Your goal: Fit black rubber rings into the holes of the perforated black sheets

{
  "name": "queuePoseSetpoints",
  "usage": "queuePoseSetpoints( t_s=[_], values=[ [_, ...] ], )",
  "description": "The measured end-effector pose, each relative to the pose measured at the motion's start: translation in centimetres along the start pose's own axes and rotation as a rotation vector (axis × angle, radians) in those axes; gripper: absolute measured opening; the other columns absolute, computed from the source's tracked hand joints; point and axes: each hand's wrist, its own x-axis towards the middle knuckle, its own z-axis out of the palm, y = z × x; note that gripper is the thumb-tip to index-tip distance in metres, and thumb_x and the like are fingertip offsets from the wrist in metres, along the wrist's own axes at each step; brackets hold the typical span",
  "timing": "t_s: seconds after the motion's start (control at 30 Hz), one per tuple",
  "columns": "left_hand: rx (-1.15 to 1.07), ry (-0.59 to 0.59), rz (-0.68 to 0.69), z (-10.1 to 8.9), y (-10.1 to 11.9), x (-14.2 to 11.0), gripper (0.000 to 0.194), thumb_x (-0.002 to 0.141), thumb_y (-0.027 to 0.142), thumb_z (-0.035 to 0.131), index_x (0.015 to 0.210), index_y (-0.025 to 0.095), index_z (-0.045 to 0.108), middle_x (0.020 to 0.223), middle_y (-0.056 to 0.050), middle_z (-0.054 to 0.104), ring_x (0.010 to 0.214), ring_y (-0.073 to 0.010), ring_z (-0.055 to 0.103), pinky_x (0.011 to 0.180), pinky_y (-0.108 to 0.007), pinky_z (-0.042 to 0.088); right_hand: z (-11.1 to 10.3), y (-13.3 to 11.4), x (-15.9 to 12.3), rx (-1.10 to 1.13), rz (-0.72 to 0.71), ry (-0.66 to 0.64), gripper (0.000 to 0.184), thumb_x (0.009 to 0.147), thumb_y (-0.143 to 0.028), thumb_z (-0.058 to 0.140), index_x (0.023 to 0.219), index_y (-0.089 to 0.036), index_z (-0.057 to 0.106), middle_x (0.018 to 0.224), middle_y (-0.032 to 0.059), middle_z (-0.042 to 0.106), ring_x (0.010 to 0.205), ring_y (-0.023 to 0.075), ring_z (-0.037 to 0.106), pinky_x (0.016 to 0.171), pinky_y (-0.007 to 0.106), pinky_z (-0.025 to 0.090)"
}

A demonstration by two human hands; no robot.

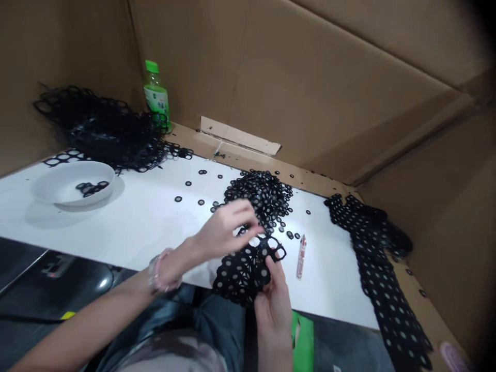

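A black sheet with rows of round holes and discs (pixel 237 276) hangs over the front edge of the white board. My right hand (pixel 274 292) grips its right side from below, thumb on top near a strip of emptied ring outlines (pixel 277 249). Just above the sheet is my left hand (pixel 231 227), its thumb and fingers pinched together at the sheet's upper edge. Whatever lies between those fingertips is too small and blurred to tell. Directly behind the hands rises a heap of small black rings (pixel 259 194), with several loose ones scattered around it.
A white bowl (pixel 42 187) at left contains a few black pieces. Behind it lies a tangled black web pile (pixel 104 132) beside a green bottle (pixel 157 98). A slim pen-like tool (pixel 301 257) rests right of my hands. More perforated black strips (pixel 382 289) drape along the right edge. Cardboard walls (pixel 310 88) enclose the board.
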Motion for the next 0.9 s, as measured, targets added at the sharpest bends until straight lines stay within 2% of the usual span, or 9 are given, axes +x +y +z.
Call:
queuePoseSetpoints(
  t_s=[0.03, 0.13, 0.27, 0.4, 0.5, 0.63, 0.73, 0.8, 0.9],
  values=[
    [-0.053, -0.065, 0.055, -0.3, 1.2, -0.8, 0.014, 0.083, 0.027, 0.055, 0.075, 0.015, 0.057, 0.072, -0.003, 0.057, 0.071, -0.0141, 0.053, 0.066, -0.025, 0.046, 0.3, 0.1, -0.2, -0.006, -0.030, 0.005, 0.039, 0.058, -0.023, 0.075, 0.095, -0.024, 0.063, 0.085, -0.0029, 0.070, 0.081, 0.0144, 0.065, 0.074, 0.026, 0.050],
    [-0.132, -0.145, -0.076, -0.6, 3.0, -2.6, 0.012, 0.080, 0.027, 0.059, 0.078, 0.016, 0.055, 0.072, -0.001, 0.056, 0.067, -0.0122, 0.052, 0.060, -0.022, 0.044, 1.1, 0.3, -1.0, -0.053, -0.072, 0.001, 0.036, 0.058, -0.024, 0.076, 0.092, -0.024, 0.063, 0.083, -0.0034, 0.069, 0.074, 0.0121, 0.064, 0.067, 0.022, 0.050],
    [-0.246, -0.070, -0.290, -0.1, 2.6, -3.3, 0.008, 0.079, 0.019, 0.060, 0.077, 0.016, 0.052, 0.070, 0.001, 0.054, 0.063, -0.0101, 0.051, 0.058, -0.020, 0.045, 1.4, 0.7, -1.2, -0.101, -0.101, -0.080, 0.033, 0.064, -0.025, 0.073, 0.095, -0.023, 0.062, 0.088, -0.0015, 0.069, 0.079, 0.0122, 0.063, 0.072, 0.023, 0.049],
    [-0.280, -0.008, -0.316, 0.9, 1.9, -3.4, 0.005, 0.080, 0.017, 0.056, 0.085, 0.015, 0.055, 0.076, -0.001, 0.059, 0.067, -0.0106, 0.056, 0.064, -0.021, 0.047, 1.1, 1.0, -0.7, -0.115, -0.195, -0.100, 0.028, 0.065, -0.021, 0.073, 0.091, -0.021, 0.064, 0.087, -0.0011, 0.070, 0.081, 0.0101, 0.063, 0.075, 0.020, 0.048],
    [-0.282, 0.048, -0.364, 1.3, 1.4, -3.4, 0.009, 0.084, 0.017, 0.049, 0.084, 0.016, 0.058, 0.074, -0.002, 0.062, 0.066, -0.0107, 0.058, 0.063, -0.020, 0.048, 0.7, 1.2, -0.4, -0.120, -0.180, -0.081, 0.028, 0.064, -0.023, 0.074, 0.091, -0.020, 0.064, 0.088, 0.0004, 0.071, 0.084, 0.0117, 0.064, 0.079, 0.022, 0.047],
    [-0.315, 0.094, -0.522, -0.4, -0.8, -1.8, 0.013, 0.083, 0.022, 0.050, 0.080, 0.015, 0.061, 0.065, 0.000, 0.062, 0.055, -0.0102, 0.057, 0.052, -0.018, 0.047, 0.1, 1.2, -0.3, -0.096, -0.106, -0.026, 0.034, 0.066, -0.027, 0.073, 0.098, -0.020, 0.063, 0.096, 0.0022, 0.070, 0.092, 0.0150, 0.063, 0.082, 0.027, 0.048],
    [-0.179, 0.225, -0.508, -2.2, -3.7, 0.7, 0.016, 0.083, 0.025, 0.049, 0.083, 0.014, 0.061, 0.073, -0.003, 0.065, 0.058, -0.0116, 0.059, 0.053, -0.021, 0.049, -0.2, 0.8, -0.2, -0.080, -0.083, 0.023, 0.035, 0.069, -0.030, 0.070, 0.102, -0.022, 0.063, 0.103, 0.0017, 0.068, 0.098, 0.0154, 0.061, 0.085, 0.027, 0.048],
    [-0.001, 0.147, -0.395, -2.3, -5.9, 2.4, 0.015, 0.082, 0.022, 0.049, 0.084, 0.014, 0.062, 0.081, -0.005, 0.066, 0.069, -0.0145, 0.061, 0.059, -0.022, 0.049, -0.2, 0.5, -0.1, -0.070, -0.051, -0.001, 0.034, 0.070, -0.029, 0.069, 0.102, -0.022, 0.063, 0.105, 0.0021, 0.068, 0.102, 0.0162, 0.059, 0.089, 0.028, 0.047],
    [0.135, -0.069, -0.284, -0.6, -8.5, 4.2, 0.009, 0.077, 0.014, 0.055, 0.077, 0.015, 0.064, 0.076, -0.004, 0.067, 0.068, -0.0152, 0.061, 0.063, -0.024, 0.049, 0.2, 0.3, 0.1, -0.048, -0.007, -0.086, 0.034, 0.069, -0.026, 0.068, 0.102, -0.021, 0.065, 0.107, 0.0034, 0.067, 0.108, 0.0182, 0.057, 0.094, 0.031, 0.045]
  ],
)
